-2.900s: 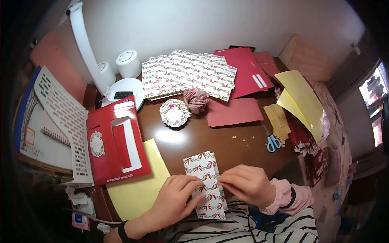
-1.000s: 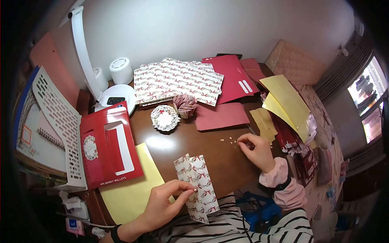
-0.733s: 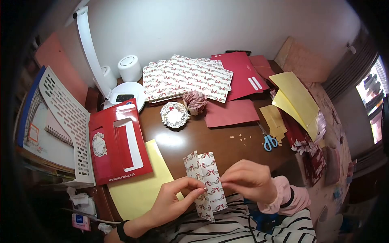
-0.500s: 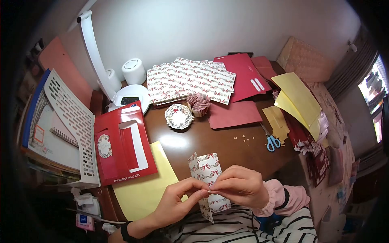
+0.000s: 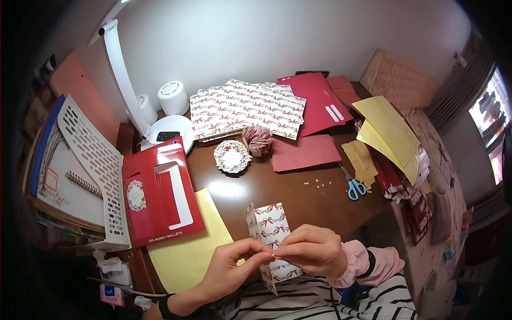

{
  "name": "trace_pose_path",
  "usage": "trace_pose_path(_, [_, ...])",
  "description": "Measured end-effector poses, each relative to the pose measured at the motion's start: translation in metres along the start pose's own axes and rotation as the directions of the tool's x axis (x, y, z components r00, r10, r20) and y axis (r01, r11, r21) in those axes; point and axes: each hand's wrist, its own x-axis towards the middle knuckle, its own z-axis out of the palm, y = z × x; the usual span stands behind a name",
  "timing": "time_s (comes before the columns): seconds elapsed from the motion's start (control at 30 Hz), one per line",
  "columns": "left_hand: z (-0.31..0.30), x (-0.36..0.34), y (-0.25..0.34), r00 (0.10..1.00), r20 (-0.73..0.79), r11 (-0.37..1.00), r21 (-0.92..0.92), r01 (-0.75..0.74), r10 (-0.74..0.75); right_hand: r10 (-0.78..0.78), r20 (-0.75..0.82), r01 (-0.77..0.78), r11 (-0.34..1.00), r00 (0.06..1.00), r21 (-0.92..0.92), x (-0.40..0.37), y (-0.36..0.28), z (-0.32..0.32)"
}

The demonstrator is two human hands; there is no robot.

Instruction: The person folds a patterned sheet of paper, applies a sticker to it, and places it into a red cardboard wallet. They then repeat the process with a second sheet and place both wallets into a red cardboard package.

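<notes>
Desk (image 5: 266, 184) is the biggest thing going, brown and shiny, and I'm calling clock positions from the middle of the view. White lamp (image 5: 121, 80) stands tall at 10. Stack of bow-print sheets (image 5: 245, 109) is fanned out flat at 12, with a red folder (image 5: 317, 104) just beside it, between 1 and 2. Glossy red pack (image 5: 154, 200) lies at 8, overlapping a yellow sheet (image 5: 186, 253) at 7. More yellow sheets (image 5: 392, 136) stick out between 2 and 3, and some dull red papers (image 5: 305, 153) sit at 3.

Bow-print card (image 5: 273, 220) is down at 6, creased lengthwise, left panel angled up from the right one, hands partly covering it. Left hand (image 5: 232, 266) comes in from 7, thumb and index finger pinched. Right hand (image 5: 314, 250) is at 5, fingertips squeezed together too and meeting the left's over the card. Can't tell if either one actually touches the card.

Round wreath cutout (image 5: 232, 156) is near the middle, toward 9. Blue-handled scissors (image 5: 356, 189) rest between 3 and 4, with a few crumbs (image 5: 318, 186) near them. Littlest of all is the tiny pale bit (image 5: 273, 256) both hands are pinching, too small to identify.
</notes>
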Motion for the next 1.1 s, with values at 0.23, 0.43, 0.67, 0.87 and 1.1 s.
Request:
trace_pose_path(0.23, [0.001, -0.001, 0.003, 1.000, -0.011, 0.999, 0.048, -0.009, 0.010, -0.018, -0.042, 0.016, 0.999, 0.999, -0.045, 0.000, 0.000, 0.001])
trace_pose_path(0.43, [0.004, -0.004, 0.013, 0.998, -0.011, 0.991, 0.116, -0.059, 0.060, -0.178, -0.002, 0.168, 0.935, 0.984, -0.312, 0.003, -0.006, -0.004])
trace_pose_path(0.67, [0.012, -0.008, 0.019, 0.961, 0.012, 0.917, 0.295, -0.268, 0.277, -0.079, -0.106, 0.042, 0.948, 0.991, -0.315, 0.004, -0.006, -0.002])
trace_pose_path(0.87, [0.010, -0.009, 0.022, 0.969, 0.014, 0.927, 0.286, -0.242, 0.248, 0.171, -0.033, -0.170, 0.985, 0.985, 0.021, 0.005, -0.007, -0.007])
trace_pose_path(1.1, [0.008, -0.007, 0.024, 0.969, 0.028, 0.923, 0.298, -0.242, 0.245, 0.530, 0.298, -0.586, 0.537, 0.794, 0.607, 0.007, -0.001, -0.015])
